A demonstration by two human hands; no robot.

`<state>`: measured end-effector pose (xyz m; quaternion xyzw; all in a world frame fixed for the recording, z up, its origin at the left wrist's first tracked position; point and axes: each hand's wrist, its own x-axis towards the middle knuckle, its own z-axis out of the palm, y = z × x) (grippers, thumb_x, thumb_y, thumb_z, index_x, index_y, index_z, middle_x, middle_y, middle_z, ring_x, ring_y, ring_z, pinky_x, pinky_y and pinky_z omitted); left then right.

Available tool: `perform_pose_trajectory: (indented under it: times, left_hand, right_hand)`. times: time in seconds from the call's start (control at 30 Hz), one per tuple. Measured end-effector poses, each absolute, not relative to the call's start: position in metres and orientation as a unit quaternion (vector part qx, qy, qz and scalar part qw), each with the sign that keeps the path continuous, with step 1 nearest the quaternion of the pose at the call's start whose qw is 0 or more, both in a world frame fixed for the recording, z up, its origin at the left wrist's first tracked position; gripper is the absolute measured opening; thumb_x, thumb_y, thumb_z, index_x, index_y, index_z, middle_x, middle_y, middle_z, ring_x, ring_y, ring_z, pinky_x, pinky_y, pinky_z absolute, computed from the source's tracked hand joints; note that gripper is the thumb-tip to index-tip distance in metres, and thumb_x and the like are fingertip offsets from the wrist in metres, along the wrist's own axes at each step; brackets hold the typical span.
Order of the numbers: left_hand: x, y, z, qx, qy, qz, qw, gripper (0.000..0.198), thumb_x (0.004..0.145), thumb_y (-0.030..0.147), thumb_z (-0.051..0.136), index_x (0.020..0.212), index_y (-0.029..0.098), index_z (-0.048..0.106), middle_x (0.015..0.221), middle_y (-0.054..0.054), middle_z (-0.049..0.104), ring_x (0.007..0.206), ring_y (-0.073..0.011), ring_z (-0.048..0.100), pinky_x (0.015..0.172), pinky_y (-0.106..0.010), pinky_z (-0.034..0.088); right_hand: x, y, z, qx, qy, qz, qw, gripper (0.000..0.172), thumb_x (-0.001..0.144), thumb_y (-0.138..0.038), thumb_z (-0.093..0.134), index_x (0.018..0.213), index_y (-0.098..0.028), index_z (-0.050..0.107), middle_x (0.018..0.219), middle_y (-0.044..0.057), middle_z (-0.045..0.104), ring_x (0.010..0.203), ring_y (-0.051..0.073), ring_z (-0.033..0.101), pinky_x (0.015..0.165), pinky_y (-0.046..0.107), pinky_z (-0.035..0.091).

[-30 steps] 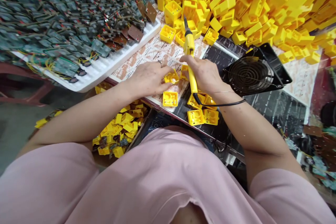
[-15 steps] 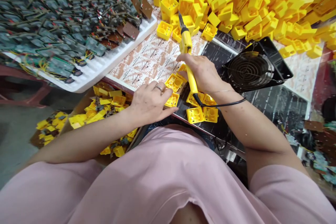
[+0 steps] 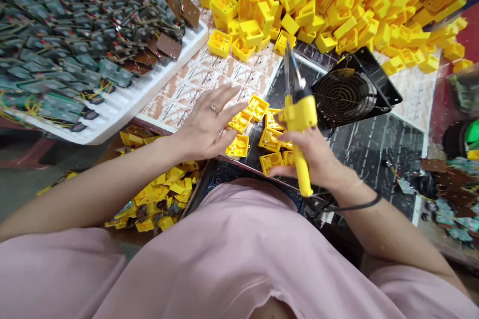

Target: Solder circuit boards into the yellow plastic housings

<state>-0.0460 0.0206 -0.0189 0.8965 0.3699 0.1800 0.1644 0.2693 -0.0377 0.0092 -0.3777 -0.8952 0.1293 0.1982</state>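
My right hand (image 3: 316, 157) is closed on a yellow soldering iron (image 3: 301, 114), whose metal tip points away from me and whose black cord runs past the wrist. Several small open yellow cases (image 3: 237, 145) lie in two groups on the table near its front edge. Beside the left group is my left hand (image 3: 209, 122), a ring on one finger, its fingers spread and nothing visible in it. The right group sits just left of the right hand, which partly covers it.
A white foam tray (image 3: 149, 87) heaped with circuit boards stands at the left. Yellow cases (image 3: 299, 0) are piled at the back. A black fan (image 3: 342, 94) stands right of the iron. Below the table at the left, a box holds yellow parts (image 3: 164, 194).
The iron has swung right and toward me in my right hand, away from the cases. My left hand has shifted left, its fingers spreading. The whole view has moved slightly.
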Motion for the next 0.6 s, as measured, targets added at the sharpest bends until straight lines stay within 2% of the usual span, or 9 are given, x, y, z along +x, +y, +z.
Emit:
perform_pose_trajectory:
  times: [0.1, 0.2, 0.33, 0.47, 0.6]
  left_hand:
    - [-0.021, 0.040, -0.029, 0.864, 0.408, 0.169, 0.241, 0.072, 0.110, 0.043, 0.036, 0.177, 0.015, 0.038, 0.191, -0.021, 0.025, 0.181, -0.0351, 0.018, 0.146, -0.065, 0.018]
    - [0.003, 0.046, -0.033, 0.845, 0.402, 0.160, 0.313, 0.075, 0.113, 0.047, 0.031, 0.179, 0.010, 0.034, 0.191, -0.022, 0.024, 0.181, -0.0314, 0.018, 0.148, -0.059, 0.017]
    - [0.026, 0.035, -0.035, 0.817, 0.427, 0.178, 0.345, 0.078, 0.117, 0.059, 0.026, 0.178, 0.011, 0.037, 0.189, -0.023, 0.029, 0.180, -0.0299, 0.022, 0.148, -0.056, 0.017]
    - [0.047, 0.031, -0.042, 0.800, 0.446, 0.221, 0.336, 0.069, 0.118, 0.055, 0.034, 0.172, 0.015, 0.048, 0.188, -0.022, 0.034, 0.179, -0.0298, 0.027, 0.148, -0.055, 0.022]
    - [0.060, 0.042, -0.049, 0.795, 0.446, 0.250, 0.326, 0.059, 0.118, 0.049, 0.044, 0.164, 0.014, 0.057, 0.183, -0.025, 0.042, 0.177, -0.0331, 0.033, 0.146, -0.057, 0.029]
  right_hand:
    - [0.265, -0.065, -0.017, -0.389, -0.895, 0.104, 0.194, 0.059, 0.093, -0.075, 0.084, 0.131, -0.032, 0.073, 0.125, 0.010, 0.081, 0.131, 0.038, 0.073, 0.134, 0.072, 0.042]
    - [0.256, -0.068, -0.032, -0.459, -0.862, 0.070, 0.203, 0.056, 0.093, -0.067, 0.088, 0.133, -0.031, 0.072, 0.129, 0.011, 0.080, 0.134, 0.040, 0.071, 0.134, 0.075, 0.040]
    - [0.268, -0.057, -0.027, -0.496, -0.833, 0.094, 0.227, 0.069, 0.087, -0.070, 0.091, 0.139, -0.032, 0.065, 0.141, 0.014, 0.075, 0.143, 0.044, 0.066, 0.130, 0.072, 0.046]
    - [0.296, -0.030, -0.030, -0.505, -0.815, 0.102, 0.265, 0.066, 0.094, -0.062, 0.081, 0.149, -0.033, 0.058, 0.148, 0.019, 0.072, 0.140, 0.047, 0.067, 0.124, 0.071, 0.052]
    - [0.305, 0.003, -0.043, -0.449, -0.850, 0.094, 0.259, 0.054, 0.099, -0.063, 0.069, 0.143, -0.031, 0.062, 0.131, 0.021, 0.079, 0.121, 0.048, 0.074, 0.119, 0.077, 0.052]
